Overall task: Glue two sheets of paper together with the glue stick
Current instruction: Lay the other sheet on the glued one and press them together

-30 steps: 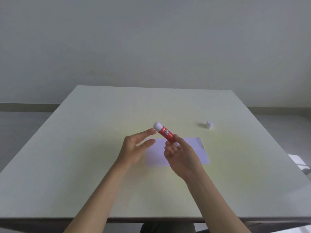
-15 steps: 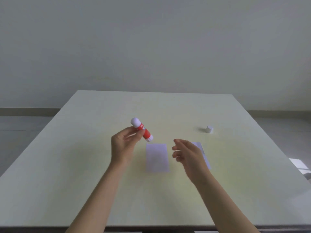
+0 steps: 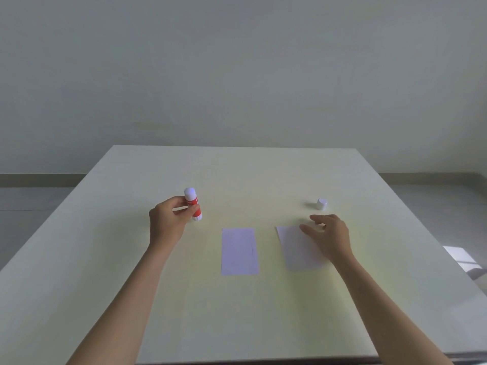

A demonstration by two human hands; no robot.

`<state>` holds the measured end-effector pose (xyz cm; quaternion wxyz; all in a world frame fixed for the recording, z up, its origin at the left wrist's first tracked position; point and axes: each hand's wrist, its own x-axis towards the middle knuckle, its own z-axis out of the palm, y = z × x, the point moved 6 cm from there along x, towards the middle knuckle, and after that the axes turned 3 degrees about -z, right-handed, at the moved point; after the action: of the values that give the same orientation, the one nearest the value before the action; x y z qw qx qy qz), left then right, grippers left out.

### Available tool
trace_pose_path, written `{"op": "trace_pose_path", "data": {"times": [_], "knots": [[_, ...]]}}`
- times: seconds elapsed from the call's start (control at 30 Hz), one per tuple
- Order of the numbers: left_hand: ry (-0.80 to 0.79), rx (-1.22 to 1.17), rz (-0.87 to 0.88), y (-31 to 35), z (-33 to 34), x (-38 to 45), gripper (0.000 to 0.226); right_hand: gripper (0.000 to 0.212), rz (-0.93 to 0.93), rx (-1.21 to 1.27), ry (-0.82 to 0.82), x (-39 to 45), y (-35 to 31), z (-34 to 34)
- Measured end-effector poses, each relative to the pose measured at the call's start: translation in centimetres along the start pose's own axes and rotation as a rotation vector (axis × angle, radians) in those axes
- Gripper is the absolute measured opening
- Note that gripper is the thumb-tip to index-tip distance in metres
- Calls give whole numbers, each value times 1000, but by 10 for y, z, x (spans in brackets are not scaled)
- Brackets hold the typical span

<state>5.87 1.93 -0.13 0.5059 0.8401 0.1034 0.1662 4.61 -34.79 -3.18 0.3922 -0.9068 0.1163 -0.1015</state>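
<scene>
Setting the glue stick (image 3: 193,205) upright, clamped in the left hand (image 3: 168,222), goes best away from both sheets, while the empty, open-fingered right hand (image 3: 328,234) pins the right sheet (image 3: 297,248) flat.

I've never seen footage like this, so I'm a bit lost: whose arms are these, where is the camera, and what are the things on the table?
There is no machine here. A person wears a camera on the head, looking forward and down, so the two bare arms are the person's own. The left hand holds a red glue stick about upright, its fingers wrapped around it. The right hand is open and reaches over the right sheet of paper; I cannot tell if it touches it. A second sheet lies flat beside it, apart from it. The small white piece farther back may be the stick's cap. All rest on a pale table.
</scene>
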Motion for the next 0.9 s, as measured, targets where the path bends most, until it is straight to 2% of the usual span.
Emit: {"op": "trace_pose_path", "data": {"times": [0.27,0.73,0.8,0.9], "knots": [[-44,-4,-22,-6,6,-2,15,39,-51,-92,9,-4,-3,6],[-70,-34,-16,-11,9,0,8,18,-56,-63,94,-6,-3,6],[-74,-55,-38,-15,8,1,17,10,-51,-10,100,-6,-3,4],[14,-82,-39,-16,-1,1,49,6,-2,42,86,-5,-3,-2]]}}
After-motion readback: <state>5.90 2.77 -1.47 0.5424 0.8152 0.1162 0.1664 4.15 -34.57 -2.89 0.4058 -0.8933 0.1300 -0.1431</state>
